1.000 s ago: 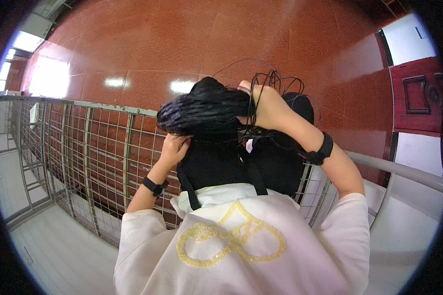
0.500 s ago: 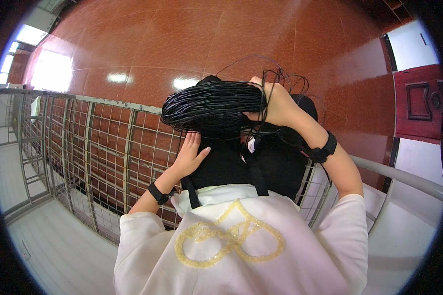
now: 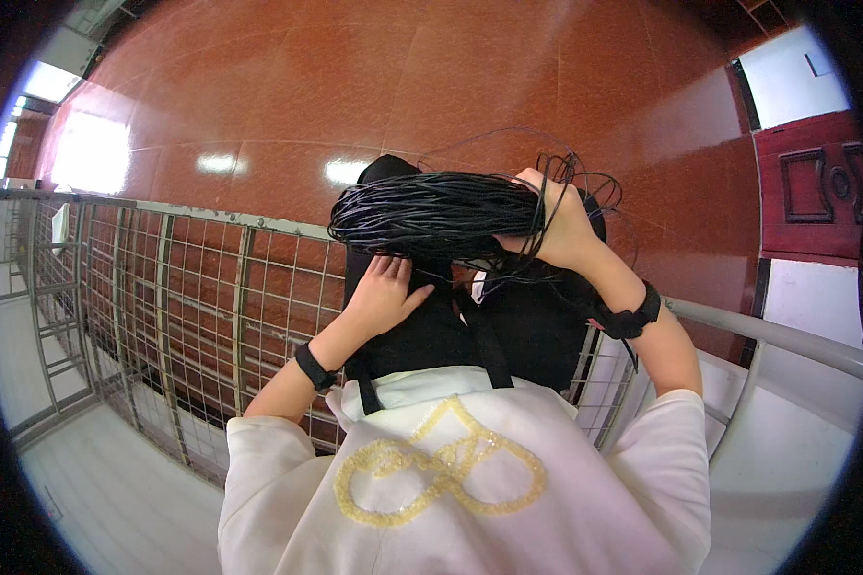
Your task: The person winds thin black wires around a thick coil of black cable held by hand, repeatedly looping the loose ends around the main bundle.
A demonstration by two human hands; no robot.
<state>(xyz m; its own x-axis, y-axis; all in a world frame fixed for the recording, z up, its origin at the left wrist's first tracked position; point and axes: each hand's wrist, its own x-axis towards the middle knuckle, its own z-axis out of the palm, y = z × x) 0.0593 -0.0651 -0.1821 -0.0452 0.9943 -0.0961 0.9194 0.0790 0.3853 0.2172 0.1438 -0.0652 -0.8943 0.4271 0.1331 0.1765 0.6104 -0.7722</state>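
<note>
My right hand (image 3: 558, 228) grips a thick bundle of black cords (image 3: 436, 216), held level above a black bag (image 3: 451, 331). Loose loops of cord stick out past the fingers. My left hand (image 3: 384, 295) lies flat on the bag's top with its fingers spread, holding nothing. The bag rests against a metal railing in front of me, with its dark straps running down toward my white shirt. Both wrists wear black bands.
A grey metal mesh railing (image 3: 163, 297) runs from the left to a round handrail (image 3: 777, 335) on the right. Beyond it lies a glossy red tiled floor (image 3: 374, 86). A dark red door (image 3: 815, 187) stands at the far right, and a white ledge (image 3: 115, 489) at the lower left.
My left hand has let go of the cord bundle and dropped onto the bag. My right hand has pulled the bundle higher and to the right, stretching it level.
</note>
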